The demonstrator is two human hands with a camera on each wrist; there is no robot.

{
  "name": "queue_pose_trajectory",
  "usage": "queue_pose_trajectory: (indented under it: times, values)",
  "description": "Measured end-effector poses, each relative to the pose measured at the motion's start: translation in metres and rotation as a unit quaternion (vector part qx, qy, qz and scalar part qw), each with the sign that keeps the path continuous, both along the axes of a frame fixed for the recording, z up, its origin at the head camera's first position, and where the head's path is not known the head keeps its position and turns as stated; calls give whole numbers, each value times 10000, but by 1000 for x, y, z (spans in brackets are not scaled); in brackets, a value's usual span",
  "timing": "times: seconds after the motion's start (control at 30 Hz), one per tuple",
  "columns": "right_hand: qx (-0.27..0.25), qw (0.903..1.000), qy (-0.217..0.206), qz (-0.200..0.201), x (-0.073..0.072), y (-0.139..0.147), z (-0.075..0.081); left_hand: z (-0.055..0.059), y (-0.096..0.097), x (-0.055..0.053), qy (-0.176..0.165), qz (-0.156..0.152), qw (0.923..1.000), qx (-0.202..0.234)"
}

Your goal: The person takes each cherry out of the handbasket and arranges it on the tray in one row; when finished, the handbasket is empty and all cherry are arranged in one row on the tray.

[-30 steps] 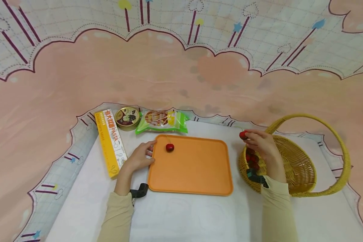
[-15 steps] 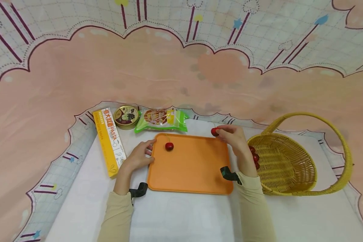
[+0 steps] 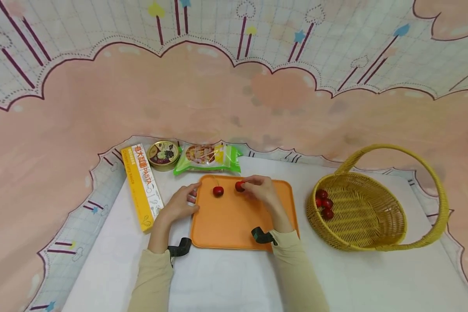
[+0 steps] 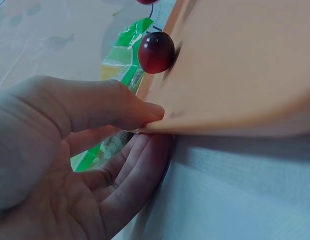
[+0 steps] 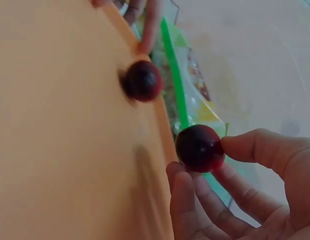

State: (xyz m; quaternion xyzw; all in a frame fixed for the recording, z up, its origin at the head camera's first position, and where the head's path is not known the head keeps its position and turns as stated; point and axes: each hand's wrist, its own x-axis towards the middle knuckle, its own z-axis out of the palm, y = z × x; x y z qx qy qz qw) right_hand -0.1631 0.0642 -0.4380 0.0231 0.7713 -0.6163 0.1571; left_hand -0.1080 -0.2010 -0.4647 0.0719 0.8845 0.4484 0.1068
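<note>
My right hand (image 3: 260, 189) pinches a dark red cherry (image 5: 200, 148) between thumb and fingertips, over the back of the orange tray (image 3: 234, 234). To its left another cherry (image 3: 218, 191), with a thin stem, lies on the tray near the back left corner. The left hand (image 3: 180, 203) grips the tray's left edge; in the left wrist view its thumb (image 4: 153, 112) is on top of the rim and the fingers are beneath. At the right, a yellow wicker basket (image 3: 390, 208) with a tall handle holds several cherries (image 3: 327, 203) against its left wall.
Left of the tray lies a yellow and white pasta box (image 3: 142, 186). A round tin (image 3: 163, 155) and a green-edged snack packet (image 3: 208, 157) sit behind the tray. A patterned cloth (image 3: 203, 95) rises behind the white table surface (image 3: 226, 281).
My right hand has carried the cherry leftward from above the basket to over the tray, close to the other cherry. The left hand has stayed on the tray's edge.
</note>
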Motion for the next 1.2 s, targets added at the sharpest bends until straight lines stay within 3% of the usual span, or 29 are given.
queue_pose_trajectory:
  times: [0.27, 0.3, 0.57, 1.2]
  values:
    - [-119, 9998, -171, -40, 8, -20, -15, -2, -1, 1, -18, 52, 10000, -74]
    - [-92, 9997, -211, -2, 10, -22, -11, -2, -1, 1, -45, 64, 9999, -77]
    - [125, 9998, -147, -39, 5, -29, -22, -4, -2, 1, 14, 64, 10000, -25]
    - [298, 9991, -74, -306, 7, -30, -18, 0, 1, 1, -25, -14, 10000, 24]
